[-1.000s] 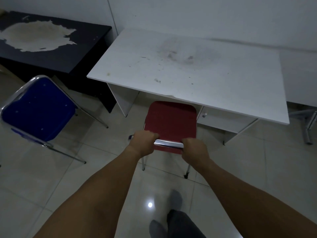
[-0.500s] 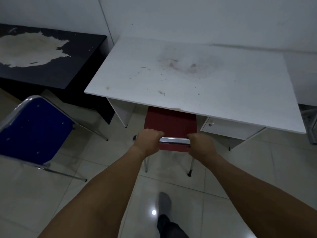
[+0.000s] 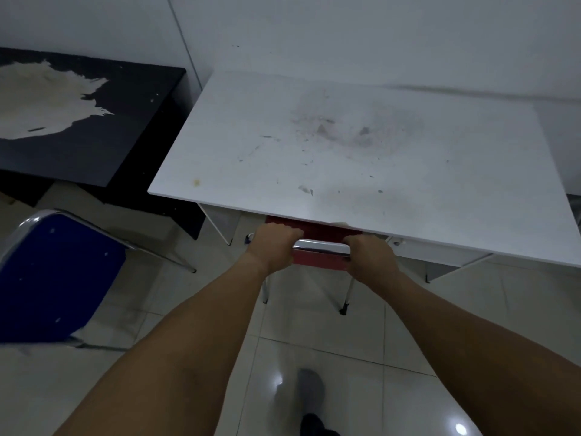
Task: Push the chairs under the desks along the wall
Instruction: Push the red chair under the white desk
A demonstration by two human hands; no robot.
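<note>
At frame center, my 2 hands, left grip [image 3: 273, 245] and right grip [image 3: 371, 256], close around the red chair [image 3: 317, 261]'s chrome backrest bar, steering it squarely under the white surface [image 3: 361, 158].

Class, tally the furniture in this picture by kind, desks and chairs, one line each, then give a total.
Desks: 2, the white desk and the black desk
Chairs: 2, the red chair and the blue chair
Total: 4

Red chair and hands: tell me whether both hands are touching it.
Touching. The head view shows the left hand and right hand each wrapped around the chrome bar of the red chair, fingers curled over it.
</note>
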